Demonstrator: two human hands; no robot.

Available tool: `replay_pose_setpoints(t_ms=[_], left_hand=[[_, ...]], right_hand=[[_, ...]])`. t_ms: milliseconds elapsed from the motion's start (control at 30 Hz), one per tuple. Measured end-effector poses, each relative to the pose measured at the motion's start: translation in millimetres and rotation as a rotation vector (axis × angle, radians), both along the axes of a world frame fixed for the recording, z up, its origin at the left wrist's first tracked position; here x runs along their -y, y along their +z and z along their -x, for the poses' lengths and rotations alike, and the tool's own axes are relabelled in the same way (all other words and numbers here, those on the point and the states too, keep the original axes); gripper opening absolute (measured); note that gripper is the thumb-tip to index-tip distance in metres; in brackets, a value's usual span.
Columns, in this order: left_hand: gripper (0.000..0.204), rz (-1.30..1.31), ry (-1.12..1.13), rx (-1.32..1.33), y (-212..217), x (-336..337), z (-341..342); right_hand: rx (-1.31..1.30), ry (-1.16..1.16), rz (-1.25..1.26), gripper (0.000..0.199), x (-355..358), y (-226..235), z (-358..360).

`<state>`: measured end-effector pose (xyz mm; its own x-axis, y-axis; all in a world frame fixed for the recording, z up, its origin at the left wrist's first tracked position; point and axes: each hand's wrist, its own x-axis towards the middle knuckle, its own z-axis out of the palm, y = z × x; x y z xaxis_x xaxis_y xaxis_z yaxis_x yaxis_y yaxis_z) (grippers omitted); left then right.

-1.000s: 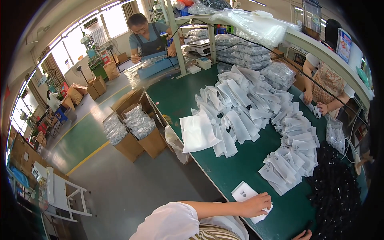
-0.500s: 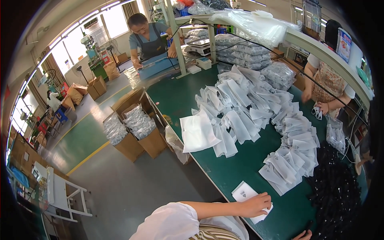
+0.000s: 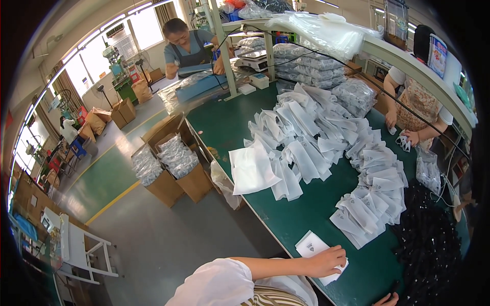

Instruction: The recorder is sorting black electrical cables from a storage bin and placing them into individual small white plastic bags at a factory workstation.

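My left hand (image 3: pixel 327 261) is closed over the near end of a small stack of flat white pouches (image 3: pixel 312 247), which lies at the table's front edge. A dark printed mark shows on the top pouch. At the bottom edge of the view my right hand (image 3: pixel 388 300) is partly cut off. Its fingers are bent around a small black piece (image 3: pixel 395 286), whose kind is hard to make out. Just beyond the right hand spreads a heap of small black parts (image 3: pixel 426 245) with shiny spots. Beyond my left hand lies a row of filled white pouches (image 3: pixel 360 217), overlapping one another.
The green table (image 3: pixel 275 219) holds more white pouches (image 3: pixel 306 158) and a larger white bag (image 3: pixel 253 168). Cardboard boxes (image 3: pixel 191 178) of bagged goods stand left on the floor. One co-worker (image 3: pixel 190 48) is behind a blue machine; another (image 3: pixel 418 104) works at the far right under a shelf frame (image 3: pixel 408 61).
My hands stay in place. The right co-worker's one hand has come down to a small pale thing on the table. The far co-worker's arm has shifted over the blue machine.
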<state>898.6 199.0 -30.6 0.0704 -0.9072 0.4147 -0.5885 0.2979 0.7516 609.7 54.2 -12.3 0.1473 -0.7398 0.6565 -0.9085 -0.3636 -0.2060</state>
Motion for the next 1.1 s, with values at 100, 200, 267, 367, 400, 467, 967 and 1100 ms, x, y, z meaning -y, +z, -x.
replay_pose_setpoints(t_ms=[100, 200, 267, 367, 400, 467, 967, 1100], left_hand=[[0.020, -0.013, -0.003, -0.003, 0.4, 0.2, -0.2], [0.020, -0.011, -0.006, 0.001, -0.8, 0.5, -0.1], [0.019, -0.012, -0.005, 0.001, -1.0, 0.3, -0.2], [0.019, -0.013, -0.006, -0.001, -0.2, 0.0, -0.3], [0.019, -0.011, -0.006, -0.001, 0.2, -0.1, -0.4], [0.019, -0.005, -0.004, 0.000, 0.9, 0.0, -0.6], [0.020, 0.007, -0.007, 0.005, -1.4, -0.4, 0.0], [0.020, 0.003, -0.006, 0.009, -0.8, -0.5, -0.1]], right_hand=[[0.005, -0.005, -0.011, 0.031, 1.1, -1.9, 1.4], [0.008, -0.007, -0.019, 0.031, 1.0, -2.6, 1.3], [0.008, -0.006, -0.022, 0.031, 0.9, -3.1, 1.0], [0.002, -0.007, -0.015, 0.032, 1.7, -4.0, 1.9], [-0.001, -0.008, -0.011, 0.032, 1.7, -3.7, 2.0], [-0.004, -0.009, -0.008, 0.032, 0.9, -2.1, 1.9], [-0.015, -0.013, -0.006, 0.032, 3.4, -7.2, 4.9], [-0.012, -0.033, -0.031, 0.032, 3.6, -6.5, 4.6]])
